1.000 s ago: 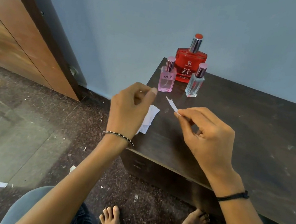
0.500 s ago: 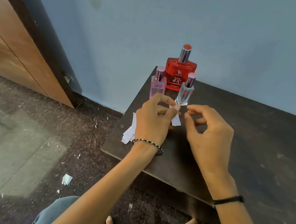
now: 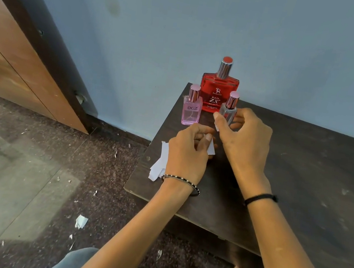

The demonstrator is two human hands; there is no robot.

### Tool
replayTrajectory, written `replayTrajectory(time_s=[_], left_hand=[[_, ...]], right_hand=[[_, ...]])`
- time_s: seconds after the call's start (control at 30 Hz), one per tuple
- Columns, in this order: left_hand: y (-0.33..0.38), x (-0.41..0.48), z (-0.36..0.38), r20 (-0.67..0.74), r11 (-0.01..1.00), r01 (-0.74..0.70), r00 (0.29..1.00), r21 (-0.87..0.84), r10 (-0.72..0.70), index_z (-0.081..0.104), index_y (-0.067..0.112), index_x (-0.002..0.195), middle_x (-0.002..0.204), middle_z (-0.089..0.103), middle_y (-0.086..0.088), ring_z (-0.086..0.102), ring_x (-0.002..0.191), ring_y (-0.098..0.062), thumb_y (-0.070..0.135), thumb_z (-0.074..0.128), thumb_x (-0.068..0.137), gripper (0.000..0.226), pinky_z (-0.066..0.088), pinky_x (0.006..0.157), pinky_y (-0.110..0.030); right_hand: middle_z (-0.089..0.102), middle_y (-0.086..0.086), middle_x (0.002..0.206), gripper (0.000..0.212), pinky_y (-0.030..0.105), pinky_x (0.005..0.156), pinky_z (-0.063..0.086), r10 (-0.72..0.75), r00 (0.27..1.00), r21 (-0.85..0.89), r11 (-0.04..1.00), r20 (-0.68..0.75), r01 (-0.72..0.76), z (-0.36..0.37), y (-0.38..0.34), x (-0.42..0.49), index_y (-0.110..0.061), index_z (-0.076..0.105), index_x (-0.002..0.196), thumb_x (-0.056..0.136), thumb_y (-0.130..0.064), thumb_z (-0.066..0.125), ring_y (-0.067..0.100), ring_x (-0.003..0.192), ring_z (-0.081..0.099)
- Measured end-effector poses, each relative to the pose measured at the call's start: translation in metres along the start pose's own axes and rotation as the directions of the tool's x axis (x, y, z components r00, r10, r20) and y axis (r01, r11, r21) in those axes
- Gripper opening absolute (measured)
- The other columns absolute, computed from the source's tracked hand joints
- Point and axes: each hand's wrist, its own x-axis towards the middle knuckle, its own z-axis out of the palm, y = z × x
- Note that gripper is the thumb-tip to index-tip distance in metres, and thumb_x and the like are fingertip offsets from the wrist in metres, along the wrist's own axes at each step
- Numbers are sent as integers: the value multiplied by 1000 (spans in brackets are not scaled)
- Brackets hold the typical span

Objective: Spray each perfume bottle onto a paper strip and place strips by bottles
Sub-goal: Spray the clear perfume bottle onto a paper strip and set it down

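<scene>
My left hand [image 3: 188,152] pinches a paper strip [image 3: 211,148] at frame centre, while my right hand [image 3: 243,142] curls its fingers [image 3: 217,117] around the clear bottle [image 3: 228,110], which stands on the surface [image 3: 303,177] right of the pink bottle [image 3: 191,110] and in front of the red bottle [image 3: 218,94]. I judge the step to be taking up the clear bottle; next, lift it, aim its nozzle at the strip and press.

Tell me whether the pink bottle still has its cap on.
Cap on. The pink bottle stands upright on the table with its shiny cap seated on top; neither hand touches it.
</scene>
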Motion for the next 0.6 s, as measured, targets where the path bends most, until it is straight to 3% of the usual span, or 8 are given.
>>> replayTrajectory(time_s=[0.07,0.2,0.3,0.37,0.47,0.53,0.6], left_hand=[[0,-1,0,26,1000,7,1000,-5,-7,71,13,111,92,74,-1,73,87,-9,9,61,99,16,58,69,-10],[0,0,2,37,1000,1,999,-10,0,72,14,111,95,75,2,74,86,-7,9,60,99,18,62,79,-27],[4,-1,6,56,1000,-12,998,-2,12,73,16,113,102,77,1,74,91,-9,10,60,99,21,61,88,-36],[7,-3,8,79,999,-28,996,-20,30,75,16,113,104,77,3,73,92,-5,9,60,99,22,59,90,-28],[17,-6,10,106,998,-52,993,-21,54,76,17,115,104,74,11,65,90,9,10,58,99,25,49,85,-3],[22,-7,12,109,997,-35,993,-71,43,76,17,114,102,73,11,64,92,7,11,55,99,27,50,86,-7],[26,-8,15,113,989,2,993,-150,15,78,18,110,102,75,5,67,98,-5,17,53,101,26,54,94,-24]], right_hand=[[72,-2,89,40,38,72,61,-2,1000,-17,1000,3,2,-5,0,-3,-17,68,107,91,-53,63,13,79,68],[63,-9,91,32,7,58,46,24,998,74,997,52,-27,-33,4,-17,-17,57,110,97,-45,60,-2,69,59],[59,-20,87,23,0,58,45,40,993,221,973,113,-65,-52,14,-31,-24,48,109,99,-42,57,-13,70,61],[68,-13,92,25,5,65,51,21,987,295,953,158,-68,-57,20,-37,-24,49,112,99,-44,55,-8,79,67],[71,-4,96,23,19,66,55,1,970,393,914,241,-99,-61,23,-43,-25,52,114,99,-43,53,6,81,69],[70,-4,98,20,21,66,51,-12,955,442,888,296,-126,-63,22,-45,-27,53,112,99,-42,53,7,81,67],[70,-3,99,16,22,71,50,-16,941,476,866,338,-156,-65,24,-46,-28,53,109,99,-40,53,9,85,68]])
